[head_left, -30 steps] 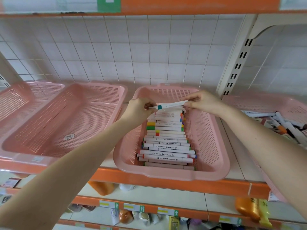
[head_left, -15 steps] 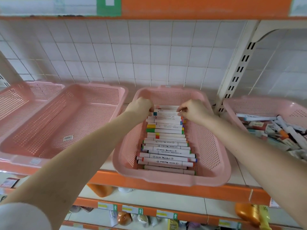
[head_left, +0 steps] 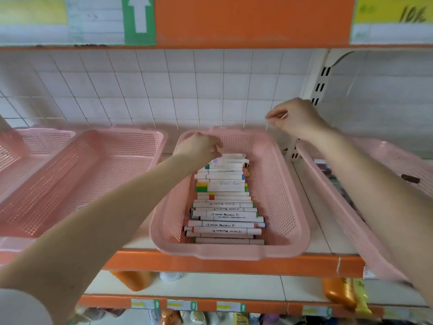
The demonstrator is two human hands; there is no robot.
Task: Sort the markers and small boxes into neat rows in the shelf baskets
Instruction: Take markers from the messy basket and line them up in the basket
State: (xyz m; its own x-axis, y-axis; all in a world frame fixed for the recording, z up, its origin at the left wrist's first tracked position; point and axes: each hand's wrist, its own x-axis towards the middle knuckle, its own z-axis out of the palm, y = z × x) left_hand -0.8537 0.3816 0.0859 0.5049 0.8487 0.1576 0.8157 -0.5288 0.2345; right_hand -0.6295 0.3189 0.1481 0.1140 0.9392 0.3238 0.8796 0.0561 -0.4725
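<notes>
Left hand (head_left: pixel 199 148) curls at end of far marker (head_left: pixel 232 156), grip can't tell, right hand (head_left: pixel 295 118) loose, empty: press marker flat, ends flush with row (head_left: pixel 225 207).

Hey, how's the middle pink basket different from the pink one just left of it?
The middle basket holds a row of markers; the left basket shows bare mesh where visible. The left hand reaches into the middle basket, not the left basket. Both are pink perforated plastic.
</notes>
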